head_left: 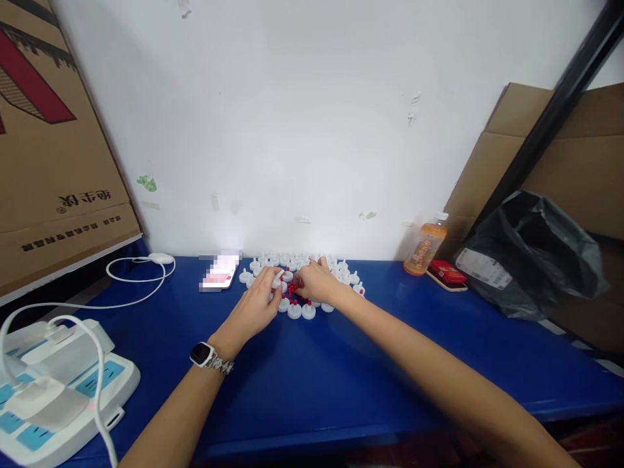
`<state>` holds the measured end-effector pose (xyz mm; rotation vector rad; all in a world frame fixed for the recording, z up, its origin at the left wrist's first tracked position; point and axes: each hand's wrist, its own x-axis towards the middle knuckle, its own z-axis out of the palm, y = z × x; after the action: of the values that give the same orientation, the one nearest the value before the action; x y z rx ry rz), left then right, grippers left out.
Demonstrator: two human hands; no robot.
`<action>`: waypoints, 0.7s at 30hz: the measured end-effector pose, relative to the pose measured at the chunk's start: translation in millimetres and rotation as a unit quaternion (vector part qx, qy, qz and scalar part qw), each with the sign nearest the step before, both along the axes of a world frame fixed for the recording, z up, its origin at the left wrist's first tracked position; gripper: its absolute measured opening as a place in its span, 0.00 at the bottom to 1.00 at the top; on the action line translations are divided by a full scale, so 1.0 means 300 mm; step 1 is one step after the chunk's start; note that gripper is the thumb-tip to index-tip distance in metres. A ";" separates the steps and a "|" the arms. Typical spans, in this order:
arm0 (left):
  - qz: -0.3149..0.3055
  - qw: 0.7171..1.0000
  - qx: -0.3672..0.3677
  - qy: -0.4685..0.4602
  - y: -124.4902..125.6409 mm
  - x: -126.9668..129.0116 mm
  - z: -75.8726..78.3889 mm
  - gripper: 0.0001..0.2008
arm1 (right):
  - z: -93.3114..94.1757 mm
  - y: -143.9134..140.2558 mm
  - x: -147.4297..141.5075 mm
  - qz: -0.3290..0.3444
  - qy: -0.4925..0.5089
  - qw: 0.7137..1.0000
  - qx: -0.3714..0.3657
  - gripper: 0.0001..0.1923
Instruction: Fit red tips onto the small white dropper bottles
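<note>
A white cap point(278, 279) is clamped in the left hand point(256, 305) grip, while the right hand point(316, 281) grip state cannot be told, above caps point(302, 311) on the blue bench point(341, 370).

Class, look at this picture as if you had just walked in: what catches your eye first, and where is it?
First, the two hands, left hand and right hand, meeting over a cluster of white caps with small red pieces, mid-table near the wall. The bright blue table itself stands out. To the right, an orange bottle stands beside a black bag.
</note>
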<state>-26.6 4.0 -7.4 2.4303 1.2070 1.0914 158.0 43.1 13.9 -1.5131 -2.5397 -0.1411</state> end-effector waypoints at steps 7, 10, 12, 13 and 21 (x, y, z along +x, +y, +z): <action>0.008 1.000 0.012 -0.013 0.003 0.002 0.002 0.13 | 0.012 -0.020 0.011 0.023 0.083 0.996 -0.027 0.02; 0.007 1.000 0.008 -0.010 0.002 0.004 0.004 0.14 | 0.032 -0.045 0.034 0.031 0.265 0.962 -0.058 0.02; 0.003 1.000 0.005 -0.010 0.001 0.007 0.003 0.15 | 0.030 -0.066 0.054 0.044 0.397 0.913 -0.088 0.02; 0.000 1.000 0.004 -0.009 0.001 0.008 0.003 0.15 | 0.023 -0.078 0.065 0.051 0.453 0.884 -0.106 0.04; -0.018 1.000 0.004 0.017 -0.011 0.030 0.003 0.14 | -0.049 -0.177 0.100 0.052 0.665 0.730 -0.149 0.15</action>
<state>-17.7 0.8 -6.4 2.4775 1.1668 1.0509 188.1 -10.0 -0.9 -0.8775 -1.4052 1.0262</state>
